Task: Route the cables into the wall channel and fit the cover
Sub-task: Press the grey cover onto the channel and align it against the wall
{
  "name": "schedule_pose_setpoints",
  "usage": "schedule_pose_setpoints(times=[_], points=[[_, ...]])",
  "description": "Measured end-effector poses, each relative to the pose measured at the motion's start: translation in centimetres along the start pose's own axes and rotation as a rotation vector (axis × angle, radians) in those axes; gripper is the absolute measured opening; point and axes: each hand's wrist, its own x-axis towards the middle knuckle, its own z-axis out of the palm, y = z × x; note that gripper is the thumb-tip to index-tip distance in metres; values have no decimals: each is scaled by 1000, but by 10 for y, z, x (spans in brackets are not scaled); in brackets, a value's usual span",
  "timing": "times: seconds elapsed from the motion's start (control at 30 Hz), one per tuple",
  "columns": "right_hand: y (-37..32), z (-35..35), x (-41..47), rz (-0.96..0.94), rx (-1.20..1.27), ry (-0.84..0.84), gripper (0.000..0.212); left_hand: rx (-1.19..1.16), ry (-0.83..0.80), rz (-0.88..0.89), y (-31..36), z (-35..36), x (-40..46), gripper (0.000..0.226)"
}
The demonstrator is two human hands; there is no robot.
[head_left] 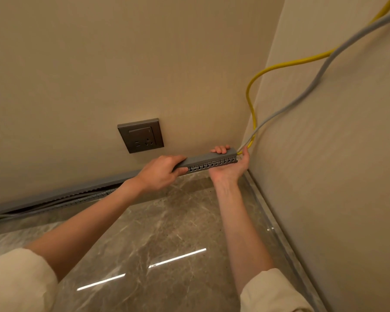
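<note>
Both hands, left [160, 174] and right [230, 167], are clamping the cover [208, 158] onto the channel [212, 165]; pressing evenly leftward should be keeping cables [252, 134] unpinched.

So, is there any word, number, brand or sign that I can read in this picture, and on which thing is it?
No text can be read here.
Dark grey wall socket plate with a switch: only the plug holes show; no lettering is legible.
Grey slotted plastic cable channel, yellow cable, light grey cable: no print visible.
</note>
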Motion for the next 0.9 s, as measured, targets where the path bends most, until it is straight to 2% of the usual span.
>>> schedule_pose_setpoints(times=[0.17, 0.33, 0.43, 0.6, 0.7, 0.8, 0.9], points=[[2, 5, 2, 90, 139, -66, 70, 13, -49, 4, 3, -11, 3, 28], [5, 5, 2, 228, 107, -158, 49, -1, -132, 32, 4, -17, 6, 25], [4, 3, 1, 269, 70, -170, 44, -15, -142, 32, 4, -13, 5, 27], [0, 4, 2, 238, -34, -73, 29, 114, -29, 37, 1, 2, -3, 35], [-2, 0, 0, 243, -62, -37, 28, 158, 44, 158, 1, 8, -13, 43], [-5, 0, 0, 248, -62, -16, 30, 302, 148, 286, 2, 10, -22, 52], [-7, 4, 0, 240, -43, -11, 30, 355, 225, 316, 9, 10, -22, 46]])
